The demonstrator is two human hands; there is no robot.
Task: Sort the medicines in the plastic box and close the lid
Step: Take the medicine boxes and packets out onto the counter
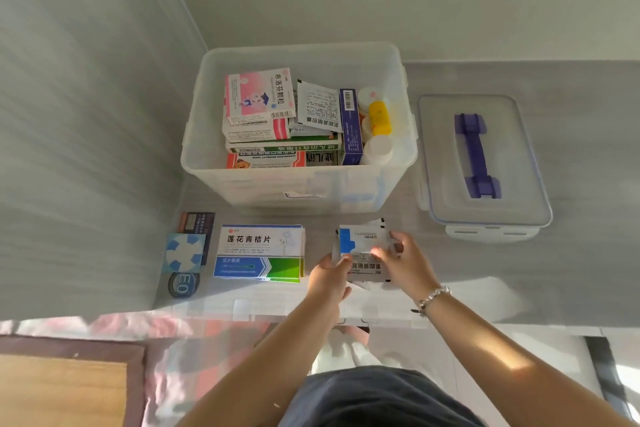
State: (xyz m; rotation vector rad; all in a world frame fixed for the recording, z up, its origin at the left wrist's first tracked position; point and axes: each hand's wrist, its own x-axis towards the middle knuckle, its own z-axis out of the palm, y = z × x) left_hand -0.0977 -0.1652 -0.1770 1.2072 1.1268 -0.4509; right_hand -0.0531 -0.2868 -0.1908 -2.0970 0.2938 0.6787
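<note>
A clear plastic box (pixel 207 135) stands open at the back of the grey table, holding several medicine boxes, a pink box (pixel 258 94) on top, a white sachet (pixel 317 107), a blue box (pixel 351 125) and a yellow bottle (pixel 380 118). Its lid (pixel 446 156) with a blue handle lies to the right. In front of the box, my left hand (pixel 329 279) and my right hand (pixel 405 262) both grip a stack of white and blue sachets (pixel 362 244) just above the table.
A white, blue and green medicine box (pixel 259 251) lies left of my hands. Further left lie a blue-white packet (pixel 185 251), a dark packet (pixel 195 222) and a round patch (pixel 183 284). Walls close the left and back. The table's front edge (pixel 242 312) is near me.
</note>
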